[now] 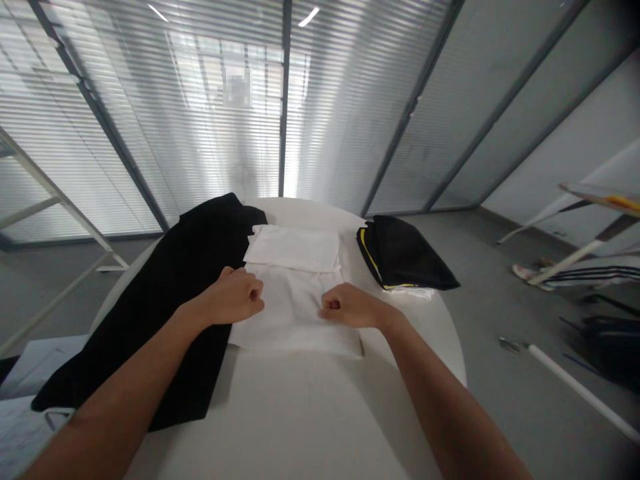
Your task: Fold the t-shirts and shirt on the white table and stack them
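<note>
A white cloth garment (300,327) lies spread on the white table, with a folded white section (295,248) across its far part. My left hand (235,297) is curled into a loose fist over the garment's left side, beside the black cloth. Over the right side, my right hand (353,307) is curled the same way, its thumb side facing the left hand. No fabric shows inside either fist. Small creases run through the white cloth between the hands. Whether the knuckles press on it, I cannot tell.
A large black cloth (185,267) drapes along the table's left side. Folded black clothing with yellow trim (407,253) sits at the right edge of the round white table (300,413). A metal frame (60,193) stands left; a white pole (580,387) lies on the right floor.
</note>
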`<state>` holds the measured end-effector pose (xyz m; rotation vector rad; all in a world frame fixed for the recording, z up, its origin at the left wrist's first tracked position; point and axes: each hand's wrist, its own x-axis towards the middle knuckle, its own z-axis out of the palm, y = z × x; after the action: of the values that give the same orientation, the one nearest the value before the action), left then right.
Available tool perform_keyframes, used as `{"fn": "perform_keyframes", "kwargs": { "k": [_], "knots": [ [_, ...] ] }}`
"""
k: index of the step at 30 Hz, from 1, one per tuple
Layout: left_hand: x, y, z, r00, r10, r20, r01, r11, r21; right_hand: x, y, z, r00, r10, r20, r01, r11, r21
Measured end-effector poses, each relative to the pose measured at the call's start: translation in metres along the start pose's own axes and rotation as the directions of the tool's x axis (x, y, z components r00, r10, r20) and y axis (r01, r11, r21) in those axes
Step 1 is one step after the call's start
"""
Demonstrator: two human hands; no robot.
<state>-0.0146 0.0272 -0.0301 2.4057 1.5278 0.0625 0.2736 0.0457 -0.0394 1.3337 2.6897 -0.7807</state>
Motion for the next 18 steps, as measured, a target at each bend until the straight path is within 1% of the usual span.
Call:
{"fn": "perform_keyframes", "kwargs": {
  "k": [2, 4, 6, 10, 12, 14, 18],
  "knots": [
    [0.004, 0.000, 0.008, 0.998, -0.029, 0.056, 0.027, 0.999, 0.035, 0.001, -0.007, 0.004, 0.997, -0.021, 0.079, 0.019, 0.999, 0.027],
    [0.007, -0.006, 0.013, 0.996, -0.044, 0.077, 0.043, 0.999, 0.008, 0.001, -0.010, 0.008, 0.994, 0.001, 0.108, 0.000, 1.000, -0.009],
    [0.008, -0.015, 0.015, 0.998, 0.002, 0.069, 0.003, 0.997, -0.073, 0.001, -0.008, 0.009, 0.992, 0.021, 0.127, -0.016, 0.999, -0.038],
    [0.008, -0.027, 0.010, 0.985, 0.150, 0.087, -0.120, 0.953, -0.278, -0.001, -0.001, 0.003, 0.977, 0.038, 0.209, -0.042, 0.999, 0.016],
    [0.008, -0.028, 0.007, 0.981, 0.170, 0.093, -0.132, 0.938, -0.322, -0.003, 0.002, 0.000, 0.972, 0.039, 0.233, -0.051, 0.998, 0.047],
    [0.008, -0.026, 0.007, 0.986, 0.136, 0.094, -0.100, 0.944, -0.313, -0.004, 0.004, -0.003, 0.970, 0.027, 0.240, -0.045, 0.997, 0.069],
    [0.008, -0.025, 0.006, 0.992, -0.010, 0.125, 0.034, 0.982, -0.187, -0.006, 0.004, -0.004, 0.974, -0.015, 0.228, -0.004, 0.996, 0.085]
  ]
}}
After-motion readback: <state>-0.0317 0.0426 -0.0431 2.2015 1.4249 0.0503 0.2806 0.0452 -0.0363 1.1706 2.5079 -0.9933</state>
